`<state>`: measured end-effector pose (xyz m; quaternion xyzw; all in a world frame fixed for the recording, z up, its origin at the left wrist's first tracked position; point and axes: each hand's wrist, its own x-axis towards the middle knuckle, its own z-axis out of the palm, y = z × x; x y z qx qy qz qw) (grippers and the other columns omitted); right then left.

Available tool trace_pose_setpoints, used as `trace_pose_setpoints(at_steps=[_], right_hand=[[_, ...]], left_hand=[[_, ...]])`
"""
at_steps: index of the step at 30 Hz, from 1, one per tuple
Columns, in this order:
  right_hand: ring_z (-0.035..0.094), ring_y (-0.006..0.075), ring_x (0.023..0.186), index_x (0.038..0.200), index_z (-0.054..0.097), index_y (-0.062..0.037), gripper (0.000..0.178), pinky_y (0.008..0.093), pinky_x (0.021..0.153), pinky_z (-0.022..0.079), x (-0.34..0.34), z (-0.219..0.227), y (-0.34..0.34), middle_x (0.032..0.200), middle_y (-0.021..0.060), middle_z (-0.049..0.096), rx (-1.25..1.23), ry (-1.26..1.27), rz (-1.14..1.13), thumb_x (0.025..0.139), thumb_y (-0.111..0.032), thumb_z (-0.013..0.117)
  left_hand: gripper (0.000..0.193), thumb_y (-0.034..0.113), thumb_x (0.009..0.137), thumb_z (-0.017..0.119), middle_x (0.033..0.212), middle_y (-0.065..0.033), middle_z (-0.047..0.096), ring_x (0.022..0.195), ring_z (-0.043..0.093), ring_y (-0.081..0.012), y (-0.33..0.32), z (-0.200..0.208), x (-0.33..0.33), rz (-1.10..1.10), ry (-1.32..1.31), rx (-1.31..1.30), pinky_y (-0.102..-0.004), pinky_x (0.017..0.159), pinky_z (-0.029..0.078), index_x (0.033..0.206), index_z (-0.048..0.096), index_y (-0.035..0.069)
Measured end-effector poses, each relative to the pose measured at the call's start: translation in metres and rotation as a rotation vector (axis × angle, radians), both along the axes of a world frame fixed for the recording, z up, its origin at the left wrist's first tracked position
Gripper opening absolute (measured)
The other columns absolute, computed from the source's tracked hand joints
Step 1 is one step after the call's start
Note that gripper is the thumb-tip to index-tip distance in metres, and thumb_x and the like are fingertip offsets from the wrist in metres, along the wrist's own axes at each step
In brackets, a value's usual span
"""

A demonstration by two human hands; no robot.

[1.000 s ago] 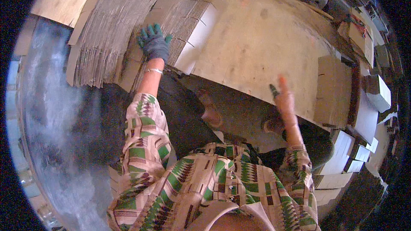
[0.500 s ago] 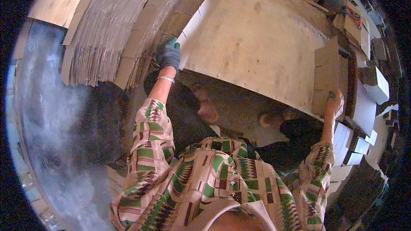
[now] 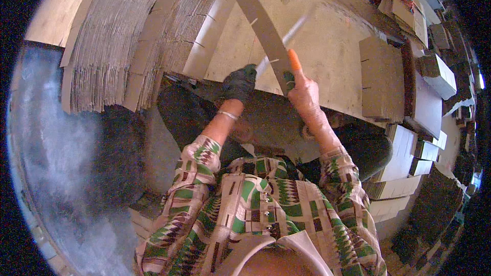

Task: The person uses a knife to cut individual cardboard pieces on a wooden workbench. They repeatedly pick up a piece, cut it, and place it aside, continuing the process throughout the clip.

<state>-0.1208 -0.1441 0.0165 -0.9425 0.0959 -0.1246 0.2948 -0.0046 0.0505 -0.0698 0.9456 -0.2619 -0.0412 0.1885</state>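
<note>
My right hand (image 3: 305,93) grips the near end of a brown slotted cardboard strip (image 3: 263,23), which slants away to the far left above the wooden board (image 3: 327,56). An orange cover sits on its index finger, and a green one shows at the thumb. My left hand (image 3: 239,83), in a dark glove with green fingertips, is closed on a second, thin pale strip (image 3: 295,29). Blurred and nearly edge-on, that strip crosses behind the first one. Whether the two strips touch, I cannot tell.
Tightly packed rows of cardboard strips (image 3: 115,36) stand on the left of the board. A slotted cardboard stack (image 3: 381,79) rests at its right edge. Beyond are white cardboard stacks (image 3: 440,76) and a cardboard bundle (image 3: 409,13) topped with reddish cord. Grey floor (image 3: 56,148) lies at left.
My left hand has left the packed row and moved right with a strip. My right hand has come inward from the right stack with a cardboard strip. The strips now cross.
</note>
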Motion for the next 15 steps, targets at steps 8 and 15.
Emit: trace_pose_setpoints(at_steps=[8,15], right_hand=[[0.068,0.0437,0.074,0.159,0.018,-0.0290,0.096,0.0547,0.063,0.053,-0.007,-0.002,0.001,0.082,0.0216,0.071,-0.063,0.108,0.043,0.079,-0.004,0.066],[0.069,0.0425,0.073,0.159,0.019,-0.0265,0.088,0.0546,0.062,0.054,-0.012,-0.015,-0.003,0.083,0.0207,0.071,-0.145,0.140,0.070,0.084,-0.006,0.060]], left_hand=[[0.030,0.023,0.098,0.046,0.110,-0.0166,0.070,0.099,0.069,-0.0366,-0.024,0.006,-0.043,-0.060,0.139,-0.012,-0.0488,0.083,0.055,0.119,0.065,0.013],[0.032,0.029,0.099,0.047,0.119,-0.0160,0.068,0.107,0.066,-0.0374,-0.030,0.033,-0.054,-0.087,0.185,-0.062,-0.0482,0.090,0.053,0.121,0.065,0.014]])
